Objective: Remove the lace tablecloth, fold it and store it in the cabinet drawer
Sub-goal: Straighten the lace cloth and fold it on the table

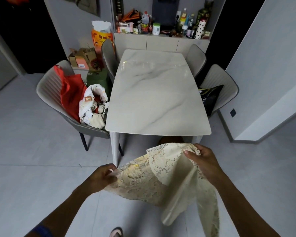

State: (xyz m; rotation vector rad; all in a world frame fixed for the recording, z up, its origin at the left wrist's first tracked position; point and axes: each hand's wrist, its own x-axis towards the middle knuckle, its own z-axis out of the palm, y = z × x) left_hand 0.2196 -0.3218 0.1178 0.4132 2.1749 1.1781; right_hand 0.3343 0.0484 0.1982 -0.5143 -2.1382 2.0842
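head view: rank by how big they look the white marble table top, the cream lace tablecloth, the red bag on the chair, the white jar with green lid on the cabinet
1. White marble table top.
2. Cream lace tablecloth, bunched and nearest the camera, so it looks inflated.
3. Red bag.
4. White jar with green lid, smallest, though farthest away.

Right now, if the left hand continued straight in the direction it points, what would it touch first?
The left hand points right and slightly forward, pinching the cream lace tablecloth, so it would press into that cloth first. Beyond it, perhaps the right hand, though depth is unclear.
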